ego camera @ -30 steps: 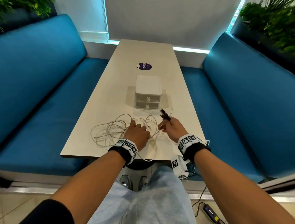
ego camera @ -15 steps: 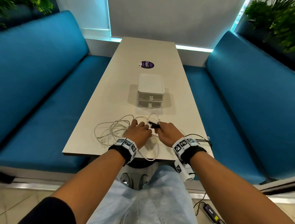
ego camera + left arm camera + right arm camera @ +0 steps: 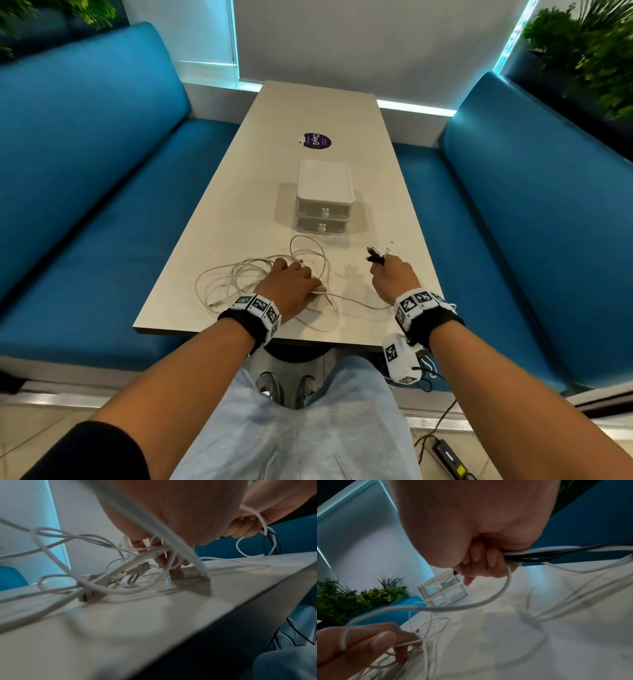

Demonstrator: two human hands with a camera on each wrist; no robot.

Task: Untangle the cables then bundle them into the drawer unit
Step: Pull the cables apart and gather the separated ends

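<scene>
A tangle of white cables (image 3: 236,279) lies on the near end of the table (image 3: 342,113). My left hand (image 3: 298,270) rests on the tangle, fingertips (image 3: 163,561) down among the strands, and pinches a white cable (image 3: 406,643); another loop lies over one finger. My right hand (image 3: 380,265) is raised to the right of the tangle and grips a bunch of black cables (image 3: 372,255) plus a white one (image 3: 510,577) that trails back to the tangle. The white two-drawer unit (image 3: 324,185) stands just beyond, both drawers closed.
A purple round sticker (image 3: 317,140) is on the table beyond the drawer unit. Blue benches (image 3: 85,171) flank the table on both sides. Plants (image 3: 589,51) stand behind the benches. A power strip (image 3: 448,455) lies on the floor by my right leg.
My right hand dipped to the tangle beside my left hand, then drew away to the right with the black cable ends, and a white strand stretched between the hands. The left hand stayed put.
</scene>
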